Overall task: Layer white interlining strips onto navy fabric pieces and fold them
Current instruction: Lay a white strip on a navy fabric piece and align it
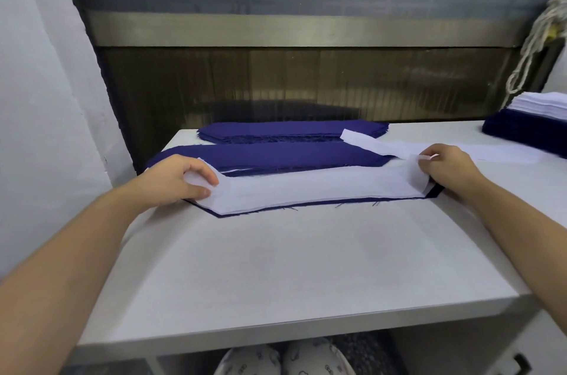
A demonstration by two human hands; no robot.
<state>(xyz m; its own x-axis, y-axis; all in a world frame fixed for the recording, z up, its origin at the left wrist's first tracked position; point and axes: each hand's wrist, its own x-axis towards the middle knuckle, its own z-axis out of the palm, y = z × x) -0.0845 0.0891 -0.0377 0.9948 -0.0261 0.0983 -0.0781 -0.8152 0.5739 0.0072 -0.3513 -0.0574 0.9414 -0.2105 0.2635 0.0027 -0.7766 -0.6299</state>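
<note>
The white interlining strip (306, 190) lies flat on the navy fabric piece (434, 190), in front of the navy stack (291, 130), long axis parallel to it; the left hand (181, 181) grips one end; the right hand (448, 169) pinches the other, curled-up end.

Head-worn camera looks forward and down, close over the table (276, 267).

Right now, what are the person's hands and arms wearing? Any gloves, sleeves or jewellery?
Nothing is worn that shows. The left hand and right hand have no gloves, and no rings show on the visible fingers. The left forearm and right forearm are uncovered out to the frame edges, with no sleeve, watch or bracelet in view.
</note>
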